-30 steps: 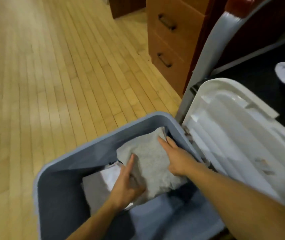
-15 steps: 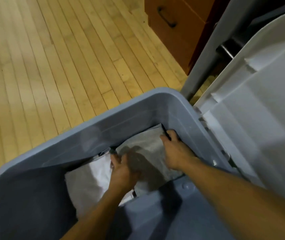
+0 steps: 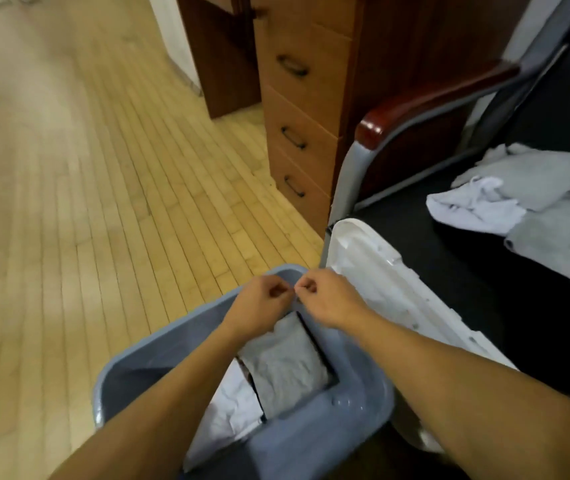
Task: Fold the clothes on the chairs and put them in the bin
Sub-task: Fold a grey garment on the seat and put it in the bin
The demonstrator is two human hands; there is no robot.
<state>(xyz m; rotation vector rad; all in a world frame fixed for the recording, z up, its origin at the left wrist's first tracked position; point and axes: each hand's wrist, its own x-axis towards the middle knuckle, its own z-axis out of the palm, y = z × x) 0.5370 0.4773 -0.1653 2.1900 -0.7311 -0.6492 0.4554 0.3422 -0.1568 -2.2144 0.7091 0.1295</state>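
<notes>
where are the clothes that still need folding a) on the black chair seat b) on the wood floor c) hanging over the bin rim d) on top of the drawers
a: the loose grey and white clothes lie rumpled on the black chair seat, right of the bin.

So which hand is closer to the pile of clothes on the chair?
Right. The right hand is on the chair's side of the bin; the left hand is beside it, farther from the pile of clothes.
</notes>
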